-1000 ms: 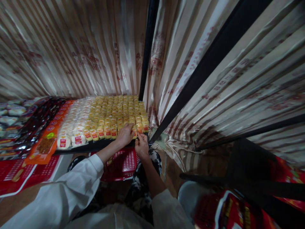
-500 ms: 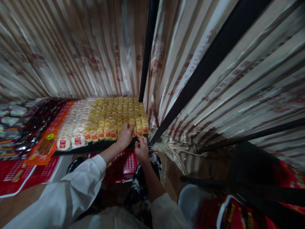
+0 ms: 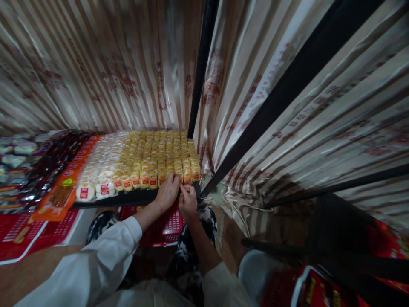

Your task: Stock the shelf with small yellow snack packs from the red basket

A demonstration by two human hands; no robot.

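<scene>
Small yellow snack packs (image 3: 153, 155) in clear wrap with red labels stand in tight rows on a black shelf (image 3: 128, 198). My left hand (image 3: 168, 192) is at the front row, fingers bent and closed against the front of the packs; its thumb side faces the other hand. Beside it, my right hand (image 3: 188, 202) has thumb and forefinger pinched together just below the front packs, right by the left fingertips. What either hand grips is too small or hidden to make out. White round wrapped packs (image 3: 104, 181) stand to the left of the yellow ones.
An orange snack bag (image 3: 60, 194) and dark shiny packets (image 3: 47, 170) lie further left. Red baskets (image 3: 171, 226) sit below the shelf. Black metal posts (image 3: 252, 128) cross before a striped curtain (image 3: 137, 64). A pale bucket (image 3: 255, 268) stands on the floor at right.
My left hand has drawn back slightly toward me, down from the tops of the packs to their front. The right hand has shifted slightly down and left.
</scene>
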